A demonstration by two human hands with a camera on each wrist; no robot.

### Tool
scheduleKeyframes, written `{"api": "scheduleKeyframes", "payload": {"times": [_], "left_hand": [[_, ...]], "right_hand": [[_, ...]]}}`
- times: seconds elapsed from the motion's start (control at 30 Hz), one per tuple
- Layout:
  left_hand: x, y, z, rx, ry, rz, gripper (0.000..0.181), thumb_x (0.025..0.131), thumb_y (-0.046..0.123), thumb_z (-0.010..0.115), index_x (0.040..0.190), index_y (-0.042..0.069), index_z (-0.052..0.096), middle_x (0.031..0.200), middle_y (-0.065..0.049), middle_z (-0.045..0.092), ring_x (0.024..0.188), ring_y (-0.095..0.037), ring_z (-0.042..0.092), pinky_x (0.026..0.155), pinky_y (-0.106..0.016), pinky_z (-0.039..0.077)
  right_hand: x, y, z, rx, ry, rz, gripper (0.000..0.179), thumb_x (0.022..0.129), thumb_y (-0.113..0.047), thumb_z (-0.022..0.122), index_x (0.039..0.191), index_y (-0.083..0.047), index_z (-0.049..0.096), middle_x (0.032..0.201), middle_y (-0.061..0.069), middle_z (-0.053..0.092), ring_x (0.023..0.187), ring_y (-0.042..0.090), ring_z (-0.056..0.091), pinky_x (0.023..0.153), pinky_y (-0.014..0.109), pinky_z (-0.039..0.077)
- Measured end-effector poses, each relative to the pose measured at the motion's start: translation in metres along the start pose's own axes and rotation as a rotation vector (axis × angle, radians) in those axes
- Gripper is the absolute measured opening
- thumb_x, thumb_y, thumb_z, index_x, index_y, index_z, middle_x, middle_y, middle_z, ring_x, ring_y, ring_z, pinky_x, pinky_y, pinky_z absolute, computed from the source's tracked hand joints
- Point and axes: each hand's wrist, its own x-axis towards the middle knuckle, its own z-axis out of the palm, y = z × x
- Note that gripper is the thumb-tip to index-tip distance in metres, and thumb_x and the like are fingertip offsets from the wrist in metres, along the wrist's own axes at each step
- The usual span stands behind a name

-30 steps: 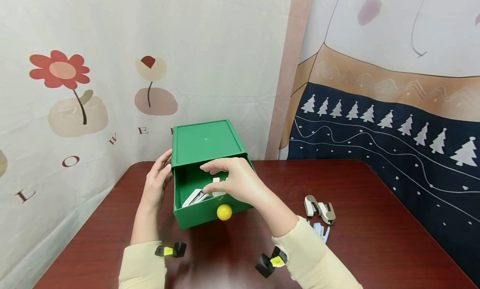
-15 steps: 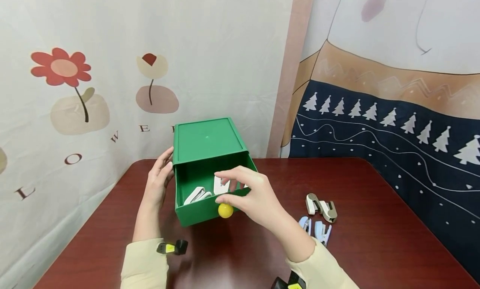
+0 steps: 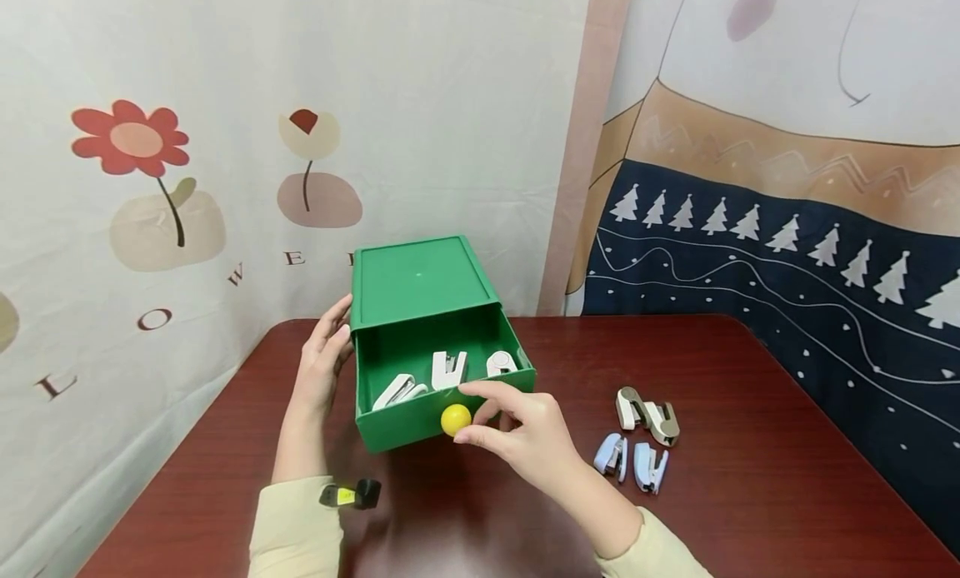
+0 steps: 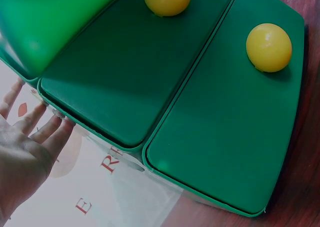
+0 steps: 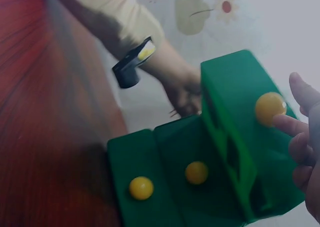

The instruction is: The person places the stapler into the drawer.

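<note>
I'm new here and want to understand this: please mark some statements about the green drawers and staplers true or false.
The open top drawer holds white staplers. True.
Both lower drawers stand open. False: both lower drawers are shut.
The light blue staplers lie in the top drawer. False: the light blue staplers are on the table.
The right grip is by the top drawer's yellow knob. True.
The left grip is inside the drawer. False: the left grip is at the cabinet's side.

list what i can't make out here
Head: lower part of the rightmost white stapler in the open drawer, behind its front.
Left wrist: part of the left hand, cut by the left edge.
Right wrist: part of the right hand, cut by the right edge; the left hand, blurred.
</note>
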Motion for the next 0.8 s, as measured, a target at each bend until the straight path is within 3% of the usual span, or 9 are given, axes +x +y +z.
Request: {"api": "scheduleKeyframes", "payload": {"times": [0.1,0.33,0.5,0.67,0.8], "left_hand": [[-0.001,0.000,0.000,0.014,0.001,-0.006,0.047,0.102,0.019,0.043,0.147,0.007,0.037,0.140,-0.007,0.043,0.123,-0.016,0.046,0.095,-0.026,0.039],[-0.001,0.001,0.000,0.014,0.002,-0.012,0.047,0.102,0.020,0.044,0.148,0.008,0.037,0.142,-0.008,0.042,0.125,-0.017,0.043,0.097,-0.028,0.038],[0.001,0.001,0.000,0.017,0.005,-0.012,0.047,0.102,0.021,0.044,0.148,0.009,0.038,0.143,-0.008,0.041,0.126,-0.017,0.043,0.096,-0.028,0.038],[0.000,0.002,0.001,0.026,0.009,-0.013,0.048,0.102,0.021,0.044,0.148,0.008,0.037,0.143,-0.010,0.041,0.125,-0.017,0.044,0.096,-0.026,0.039],[-0.001,0.001,0.001,0.017,0.007,-0.013,0.047,0.103,0.021,0.043,0.148,0.007,0.036,0.142,-0.009,0.041,0.122,-0.015,0.047,0.094,-0.024,0.041]], "right_hand": [[-0.005,0.005,0.003,0.013,-0.033,0.033,0.045,0.070,-0.012,0.085,0.111,-0.012,0.067,0.076,-0.005,0.069,0.052,0.000,0.045,0.048,0.014,0.039],[-0.008,0.009,0.012,0.186,-0.037,0.161,0.033,0.074,-0.003,0.081,0.105,-0.005,0.070,0.079,0.006,0.069,0.044,0.004,0.047,0.039,0.021,0.043],[0.002,-0.001,0.014,0.179,-0.005,0.237,0.030,0.072,0.003,0.081,0.099,-0.003,0.071,0.076,0.007,0.068,0.043,0.004,0.045,0.039,0.023,0.043],[0.017,-0.013,0.015,0.172,0.009,0.261,0.027,0.073,0.004,0.080,0.098,0.000,0.071,0.076,0.009,0.068,0.042,0.004,0.044,0.039,0.025,0.043],[0.021,0.004,0.022,0.168,0.016,0.292,0.025,0.077,-0.006,0.080,0.101,-0.005,0.072,0.075,0.004,0.068,0.041,0.007,0.046,0.039,0.027,0.043]]}}
